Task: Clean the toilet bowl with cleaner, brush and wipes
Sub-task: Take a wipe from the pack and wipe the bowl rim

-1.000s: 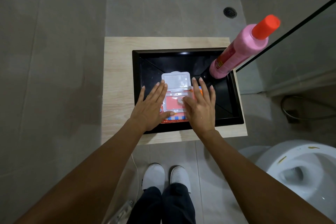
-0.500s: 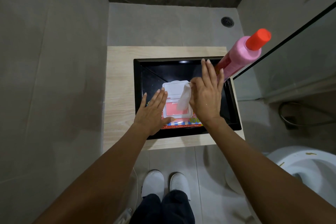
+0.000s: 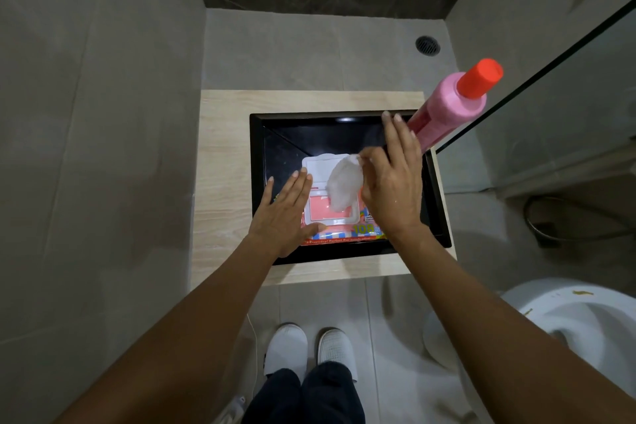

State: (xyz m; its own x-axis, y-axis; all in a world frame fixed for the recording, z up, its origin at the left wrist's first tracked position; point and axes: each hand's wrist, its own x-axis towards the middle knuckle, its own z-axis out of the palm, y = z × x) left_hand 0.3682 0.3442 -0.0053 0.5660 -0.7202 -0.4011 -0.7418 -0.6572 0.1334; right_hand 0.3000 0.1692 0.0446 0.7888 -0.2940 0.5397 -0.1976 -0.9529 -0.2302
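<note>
The left hand (image 3: 287, 213) lies flat, fingers straight, on the soft wipes pack (image 3: 339, 217) inside the shiny black square tray (image 3: 437, 213) on the pale wood bench (image 3: 223, 165). The right hand (image 3: 392, 182) pinches 1 thin white wipe (image 3: 344, 184). The pink cleaner bottle (image 3: 451, 107) leans right; the white toilet bowl (image 3: 585, 317) sits lower right.

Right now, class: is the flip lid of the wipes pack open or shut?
Open. The lid is folded back, and the right hand pinches a wipe drawn from the wipes pack.
</note>
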